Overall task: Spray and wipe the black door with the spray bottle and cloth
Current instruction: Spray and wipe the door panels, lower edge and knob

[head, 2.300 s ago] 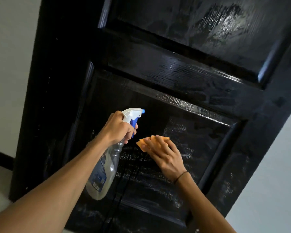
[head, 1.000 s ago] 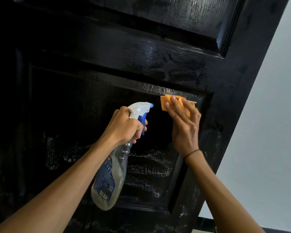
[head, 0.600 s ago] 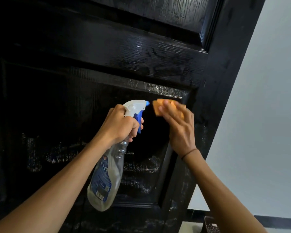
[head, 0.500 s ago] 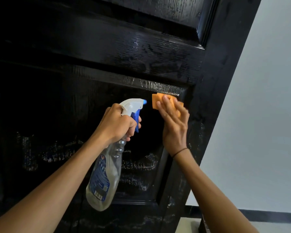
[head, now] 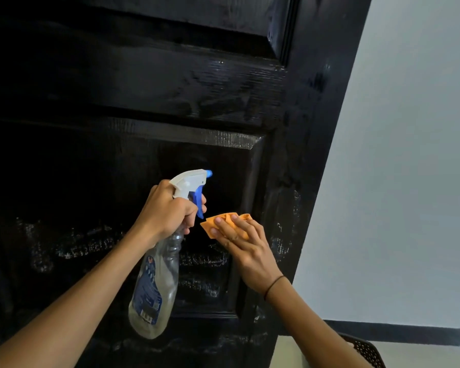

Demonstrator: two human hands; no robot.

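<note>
My left hand [head: 165, 213] grips the spray bottle [head: 157, 282] by its neck; my right hand [head: 246, 251], fingers flat, presses the orange cloth [head: 223, 225] against the black door [head: 170, 88].

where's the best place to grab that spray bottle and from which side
Grip the narrow neck of the spray bottle just under its white head, coming from behind as the left hand does. The neck fits a closed fist, and the blue trigger faces the door, within reach of a finger.
</note>
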